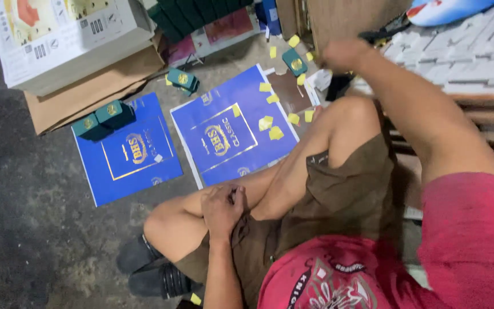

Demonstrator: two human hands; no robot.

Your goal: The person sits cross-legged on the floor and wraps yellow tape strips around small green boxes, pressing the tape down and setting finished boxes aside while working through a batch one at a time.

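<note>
Right hand (343, 54): motion-blurred, reaching out past the raised knee toward the floor clutter; the fingers look curled in, but whether they grip anything cannot be made out. Nearest to it lie a small green box (294, 61) with a gold round emblem and a few yellow paper scraps (294, 40). A dark object just below the hand is hidden by the knee.

Left hand (222, 209): resting on the crossed legs, fingers loosely curled, nothing visibly held; palm side hidden.

Floor: rough, dark grey concrete. Two flat blue printed sheets with gold line borders: the near sheet (232, 129) has a white edge, is partly covered by the leg, and carries more yellow scraps; the far sheet (127, 150) bears two green boxes (103, 118) at its top corner. Another green box (182, 79) sits between the sheets.

Top left: a stack of printed sheets (58, 37), cut off by the frame, on brown cardboard (95, 86). Top right: white quilted padding (470, 48), partly out of view.
</note>
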